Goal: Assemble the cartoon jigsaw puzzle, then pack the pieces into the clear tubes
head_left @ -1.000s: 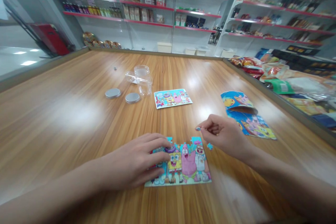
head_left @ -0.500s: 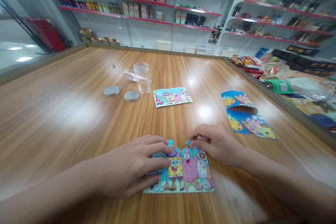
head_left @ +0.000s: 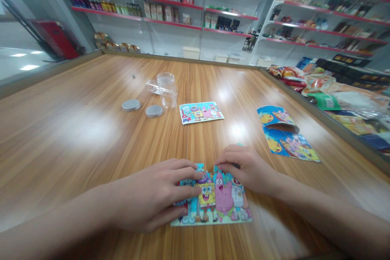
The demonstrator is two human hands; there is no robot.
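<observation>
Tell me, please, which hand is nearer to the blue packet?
Right. The right hand rests on the puzzle's top edge, left of the packet; the left hand covers the puzzle's left side, farther off.

A bright cartoon jigsaw puzzle [head_left: 224,205] lies flat, picture up, almost whole, well to the near side of the picture card [head_left: 201,112].
</observation>
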